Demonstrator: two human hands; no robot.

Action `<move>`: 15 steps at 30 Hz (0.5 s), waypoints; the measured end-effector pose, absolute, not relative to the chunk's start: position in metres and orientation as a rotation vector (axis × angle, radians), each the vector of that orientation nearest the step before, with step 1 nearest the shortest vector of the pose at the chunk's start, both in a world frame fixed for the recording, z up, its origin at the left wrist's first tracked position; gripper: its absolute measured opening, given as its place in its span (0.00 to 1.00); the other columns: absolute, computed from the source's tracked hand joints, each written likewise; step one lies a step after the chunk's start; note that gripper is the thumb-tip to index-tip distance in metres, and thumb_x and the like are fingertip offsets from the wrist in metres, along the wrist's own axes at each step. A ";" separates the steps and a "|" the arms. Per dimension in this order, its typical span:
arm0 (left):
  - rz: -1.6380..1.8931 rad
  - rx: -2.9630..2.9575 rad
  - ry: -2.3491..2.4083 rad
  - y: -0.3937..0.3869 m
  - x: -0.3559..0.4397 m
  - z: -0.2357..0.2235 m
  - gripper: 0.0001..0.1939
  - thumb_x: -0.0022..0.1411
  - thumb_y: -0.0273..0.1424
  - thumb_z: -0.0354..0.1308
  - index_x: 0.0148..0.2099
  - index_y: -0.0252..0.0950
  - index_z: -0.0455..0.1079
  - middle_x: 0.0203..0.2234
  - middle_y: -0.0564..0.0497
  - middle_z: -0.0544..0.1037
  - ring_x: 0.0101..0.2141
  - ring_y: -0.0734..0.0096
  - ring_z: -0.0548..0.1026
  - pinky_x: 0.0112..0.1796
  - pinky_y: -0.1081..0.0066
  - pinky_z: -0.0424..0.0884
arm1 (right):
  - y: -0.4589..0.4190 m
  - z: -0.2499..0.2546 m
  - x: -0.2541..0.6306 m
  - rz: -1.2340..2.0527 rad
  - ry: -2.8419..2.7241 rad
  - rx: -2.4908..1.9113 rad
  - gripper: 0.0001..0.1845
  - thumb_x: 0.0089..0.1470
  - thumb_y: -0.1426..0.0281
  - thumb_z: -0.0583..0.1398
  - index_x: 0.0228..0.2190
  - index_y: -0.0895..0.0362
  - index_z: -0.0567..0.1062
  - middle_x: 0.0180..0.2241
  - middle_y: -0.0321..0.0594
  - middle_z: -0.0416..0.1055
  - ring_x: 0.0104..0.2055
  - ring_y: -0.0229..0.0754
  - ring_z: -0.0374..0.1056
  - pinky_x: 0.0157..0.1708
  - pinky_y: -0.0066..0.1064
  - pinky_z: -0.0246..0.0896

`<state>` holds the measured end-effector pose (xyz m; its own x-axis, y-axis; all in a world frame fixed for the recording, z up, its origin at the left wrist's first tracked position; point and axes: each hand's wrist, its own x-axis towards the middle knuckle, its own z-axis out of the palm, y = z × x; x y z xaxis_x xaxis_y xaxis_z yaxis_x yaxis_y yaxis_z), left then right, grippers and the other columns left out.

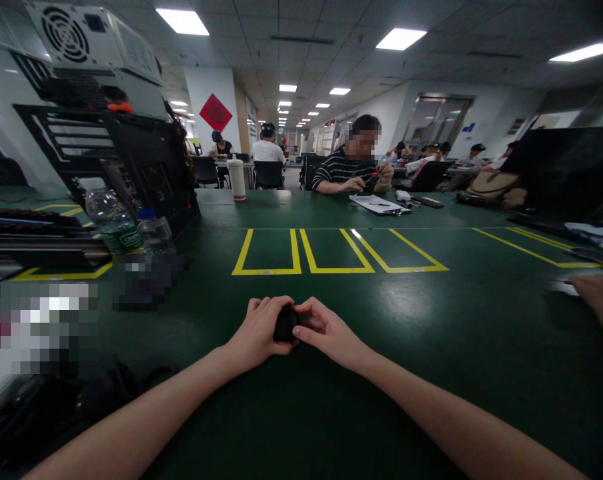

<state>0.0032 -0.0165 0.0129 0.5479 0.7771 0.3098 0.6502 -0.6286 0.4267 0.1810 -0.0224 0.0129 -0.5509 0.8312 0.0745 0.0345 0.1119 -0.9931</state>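
Both of my hands meet around a small black object (284, 324) just above or on the green tabletop (301, 407); its kind is too dark to make out. My left hand (259, 332) wraps its left side, thumb below and fingers over the top. From the right, my right hand (326, 332) pinches the object's edge between thumb and fingers. Much of the object is hidden by my fingers. Beyond my hands, yellow tape outlines (266, 272) mark the table.
At left stand an open computer case (151, 167) with a power supply (96, 47) on top, and plastic bottles (112, 220). A white tumbler (236, 179) and papers (379, 204) lie farther back, near a seated person (349, 163). Another person's hand (599, 300) rests on a mouse (562, 287) at right.
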 end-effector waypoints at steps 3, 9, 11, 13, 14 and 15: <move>0.758 2.529 1.221 -0.013 0.004 0.006 0.29 0.44 0.32 0.61 0.48 0.39 0.53 0.40 0.50 0.67 0.39 0.62 0.65 0.40 0.64 0.55 | -0.021 0.010 0.179 1.476 -1.701 -0.875 0.10 0.49 0.68 0.55 0.36 0.55 0.62 0.37 0.36 0.63 0.39 0.39 0.66 0.38 0.36 0.65; 0.697 2.491 1.177 -0.019 0.003 0.017 0.26 0.48 0.33 0.58 0.49 0.39 0.53 0.41 0.50 0.67 0.40 0.63 0.65 0.41 0.64 0.55 | -0.022 0.015 0.180 1.476 -1.724 -0.967 0.13 0.49 0.68 0.56 0.39 0.55 0.62 0.40 0.38 0.62 0.41 0.41 0.64 0.40 0.37 0.63; 0.676 2.490 1.187 -0.021 0.003 0.021 0.26 0.48 0.33 0.58 0.49 0.39 0.53 0.41 0.49 0.66 0.41 0.63 0.65 0.41 0.64 0.55 | -0.023 0.018 0.181 1.508 -1.744 -0.929 0.13 0.48 0.70 0.56 0.38 0.55 0.62 0.40 0.37 0.62 0.42 0.40 0.64 0.41 0.37 0.62; 0.658 2.497 1.199 -0.022 0.003 0.023 0.26 0.48 0.32 0.59 0.49 0.39 0.53 0.41 0.49 0.66 0.40 0.63 0.65 0.41 0.64 0.56 | -0.024 0.020 0.182 1.530 -1.755 -0.891 0.13 0.47 0.71 0.57 0.37 0.55 0.62 0.40 0.36 0.63 0.43 0.40 0.63 0.42 0.36 0.62; 0.651 2.499 1.200 -0.022 0.003 0.023 0.26 0.48 0.32 0.59 0.49 0.39 0.54 0.41 0.49 0.66 0.40 0.62 0.65 0.41 0.64 0.56 | -0.024 0.020 0.182 1.535 -1.757 -0.884 0.14 0.46 0.72 0.58 0.37 0.55 0.61 0.40 0.36 0.63 0.44 0.40 0.63 0.43 0.36 0.61; 0.650 2.500 1.200 -0.022 0.003 0.024 0.27 0.48 0.32 0.59 0.49 0.39 0.54 0.41 0.49 0.66 0.40 0.62 0.65 0.41 0.64 0.56 | -0.024 0.020 0.182 1.537 -1.759 -0.882 0.15 0.46 0.72 0.58 0.37 0.55 0.61 0.40 0.36 0.62 0.44 0.40 0.63 0.43 0.36 0.61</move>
<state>0.0029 -0.0218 0.0235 0.5507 0.7897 0.2704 0.6579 -0.6100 0.4417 0.1825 -0.0240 0.0197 -0.5744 0.8180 0.0320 0.0778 0.0935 -0.9926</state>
